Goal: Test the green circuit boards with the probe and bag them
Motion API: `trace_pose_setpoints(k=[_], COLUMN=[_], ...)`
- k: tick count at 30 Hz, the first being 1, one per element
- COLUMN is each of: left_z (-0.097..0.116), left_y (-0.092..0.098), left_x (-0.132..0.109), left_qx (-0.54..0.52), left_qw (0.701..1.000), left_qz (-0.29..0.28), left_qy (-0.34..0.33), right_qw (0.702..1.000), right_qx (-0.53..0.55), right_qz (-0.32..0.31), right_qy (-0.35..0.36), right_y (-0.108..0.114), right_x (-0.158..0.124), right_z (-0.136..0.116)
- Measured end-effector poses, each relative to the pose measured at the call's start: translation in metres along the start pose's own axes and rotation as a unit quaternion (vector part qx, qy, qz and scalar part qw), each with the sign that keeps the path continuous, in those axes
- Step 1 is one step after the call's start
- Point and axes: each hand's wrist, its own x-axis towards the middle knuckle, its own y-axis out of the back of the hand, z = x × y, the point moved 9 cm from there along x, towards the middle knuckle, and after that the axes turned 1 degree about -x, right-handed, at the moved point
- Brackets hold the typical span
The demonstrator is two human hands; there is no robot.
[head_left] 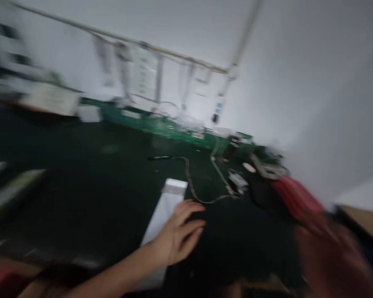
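Observation:
My left hand (182, 231) reaches in from the lower left, palm down, its fingers apart and slightly curled. It lies over the right side of a long white flat piece (166, 207), perhaps a box or strip, and covers part of it; contact is unclear. Far to the right, my right hand (320, 236) is smeared by motion beside a red, soft-looking thing (295, 194). Whether those fingers grip it cannot be made out.
A thin cable (189, 182) with a dark pen-like tip crosses the dark tabletop (90, 198). A small white device (238, 181) and a white oval object (249, 167) are at the right. Flat packages (15, 190) lie at the left. Papers (143, 72) hang on the wall.

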Motion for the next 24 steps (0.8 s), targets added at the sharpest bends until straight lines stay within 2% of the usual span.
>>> trace_pose_setpoints(k=[1, 3, 6, 9, 11, 12, 13, 15, 16, 20, 24], left_z=[-0.008, -0.026, -0.043, -0.052, -0.058, -0.060, -0.062, -0.064, -0.064, -0.060, -0.066], left_y=[0.002, -0.008, -0.038, -0.056, -0.069, -0.078, -0.086, -0.100, -0.105, -0.118, -0.125], left_x=[0.003, 0.010, 0.015, 0.011, 0.008, 0.006, 0.005, 0.001, 0.000, 0.000, 0.006], left_qx=[0.004, 0.011, 0.018, 0.036, 0.049, 0.053, 0.055, 0.056, 0.055, 0.064, 0.078], left_qw=[1.000, 1.000, 0.999, 0.999, 0.998, 0.998, 0.997, 0.994, 0.993, 0.992, 0.990], left_qz=[0.011, 0.006, -0.011, 0.028, 0.017, -0.011, -0.043, -0.086, -0.097, -0.086, -0.096], left_qy=[-0.011, -0.020, -0.030, -0.027, -0.025, -0.028, -0.030, -0.038, -0.044, -0.059, -0.067], right_qw=[0.998, 0.986, 0.963, 0.969, 0.977, 0.967, 0.942, 0.868, 0.839, 0.782, 0.727], right_qx=[0.026, 0.119, 0.200, 0.124, -0.042, -0.167, -0.293, -0.484, -0.536, -0.616, -0.673], right_qz=[0.047, 0.103, 0.153, 0.203, 0.204, 0.185, 0.156, 0.097, 0.075, 0.029, -0.013], right_qy=[-0.020, -0.062, -0.101, -0.070, -0.051, -0.047, -0.047, -0.050, -0.053, -0.087, -0.137], right_y=[0.036, 0.082, 0.111, 0.138, 0.154, 0.158, 0.160, 0.157, 0.155, 0.143, 0.147], right_x=[0.011, 0.028, 0.050, 0.071, 0.092, 0.106, 0.121, 0.154, 0.170, 0.219, 0.246], right_z=[0.006, 0.031, 0.088, 0.127, 0.136, 0.137, 0.138, 0.143, 0.147, 0.172, 0.193])
